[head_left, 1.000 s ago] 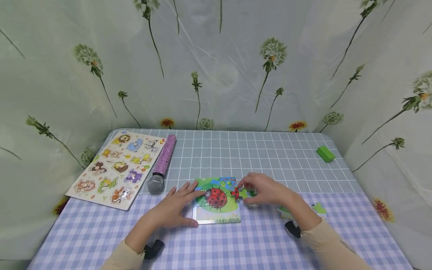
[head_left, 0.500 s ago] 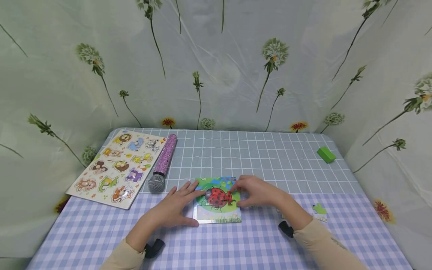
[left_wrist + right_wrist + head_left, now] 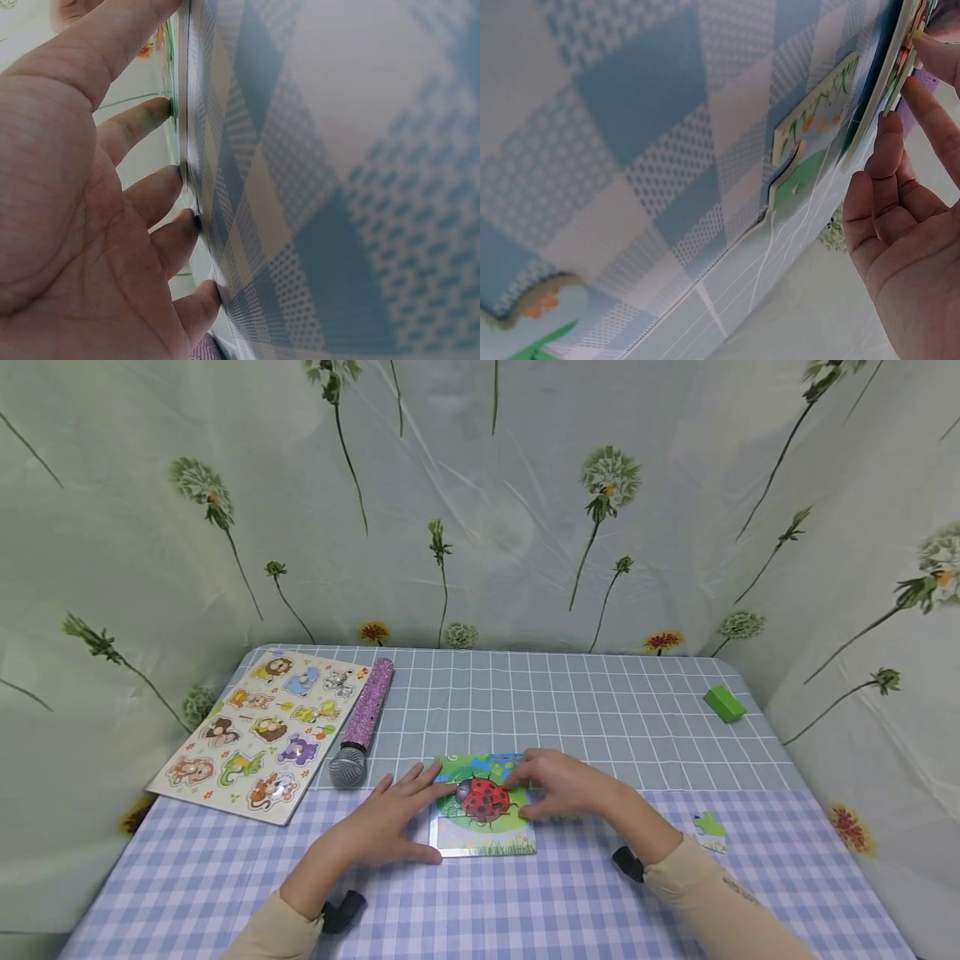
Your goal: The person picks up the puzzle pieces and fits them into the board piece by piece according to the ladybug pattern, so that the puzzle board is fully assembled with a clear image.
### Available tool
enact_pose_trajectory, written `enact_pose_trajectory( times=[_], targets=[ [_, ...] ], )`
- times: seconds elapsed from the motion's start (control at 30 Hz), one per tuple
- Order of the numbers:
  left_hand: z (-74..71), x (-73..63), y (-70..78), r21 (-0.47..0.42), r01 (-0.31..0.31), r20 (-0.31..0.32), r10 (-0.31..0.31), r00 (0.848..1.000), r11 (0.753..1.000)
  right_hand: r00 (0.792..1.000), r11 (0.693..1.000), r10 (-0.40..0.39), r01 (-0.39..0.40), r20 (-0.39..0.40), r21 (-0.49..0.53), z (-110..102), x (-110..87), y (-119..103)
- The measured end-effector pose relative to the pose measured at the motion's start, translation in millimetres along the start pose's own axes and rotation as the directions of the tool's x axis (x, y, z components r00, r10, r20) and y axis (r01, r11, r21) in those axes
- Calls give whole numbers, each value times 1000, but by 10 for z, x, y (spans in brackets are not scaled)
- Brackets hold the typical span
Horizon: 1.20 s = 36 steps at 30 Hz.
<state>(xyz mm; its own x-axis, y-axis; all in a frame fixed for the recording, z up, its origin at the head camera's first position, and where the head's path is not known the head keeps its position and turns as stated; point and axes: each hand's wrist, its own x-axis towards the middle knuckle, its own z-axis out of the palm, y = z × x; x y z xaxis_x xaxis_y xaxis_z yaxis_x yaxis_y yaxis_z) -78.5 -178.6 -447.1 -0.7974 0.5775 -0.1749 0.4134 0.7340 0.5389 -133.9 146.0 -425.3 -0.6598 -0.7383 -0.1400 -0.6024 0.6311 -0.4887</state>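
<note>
A square jigsaw puzzle [image 3: 480, 837] with a red ladybug lies flat before me, its lower left showing bare pale board. My left hand [image 3: 393, 817] rests with spread, straight fingers on its left side; the thumb is at the lower left corner. On the right, my right hand [image 3: 566, 783] has bent index finger and thumb at a puzzle piece [image 3: 519, 798] set in the board, partly hidden by the fingers. In the right wrist view, fingertips of the right hand [image 3: 907, 247] touch the board edge. The left wrist view shows the left hand [image 3: 90, 217] along the board.
Loose puzzle pieces lie to the right, one [image 3: 709, 832] beyond my forearm and another [image 3: 817, 112] near the board. A wooden animal board [image 3: 258, 735] and a pink glittery microphone [image 3: 367, 710] stand left. A green block [image 3: 724, 703] is at the far right.
My right hand has moved slightly left, bringing the ladybug piece from beside the puzzle into its right side. The ladybug's body now looks joined. My left hand has stayed in place.
</note>
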Motion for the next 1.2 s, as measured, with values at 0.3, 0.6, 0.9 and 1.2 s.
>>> enact_pose_trajectory(
  times=[0.3,0.6,0.9,1.2],
  targets=[
    [9,6,-9,1,2,5,-2,1000,1000,999,1000,-28,28,23,-9,-16,48,1],
    [12,7,-15,-4,5,7,-5,1000,1000,998,999,-45,46,33,-19,-12,89,-10],
    [27,14,-25,1,3,8,-3,1000,1000,998,999,-45,45,35,-17,4,98,-19],
    [29,20,-26,-3,8,9,-8,1000,1000,999,1000,-27,27,41,-4,-2,94,-14]
  ],
)
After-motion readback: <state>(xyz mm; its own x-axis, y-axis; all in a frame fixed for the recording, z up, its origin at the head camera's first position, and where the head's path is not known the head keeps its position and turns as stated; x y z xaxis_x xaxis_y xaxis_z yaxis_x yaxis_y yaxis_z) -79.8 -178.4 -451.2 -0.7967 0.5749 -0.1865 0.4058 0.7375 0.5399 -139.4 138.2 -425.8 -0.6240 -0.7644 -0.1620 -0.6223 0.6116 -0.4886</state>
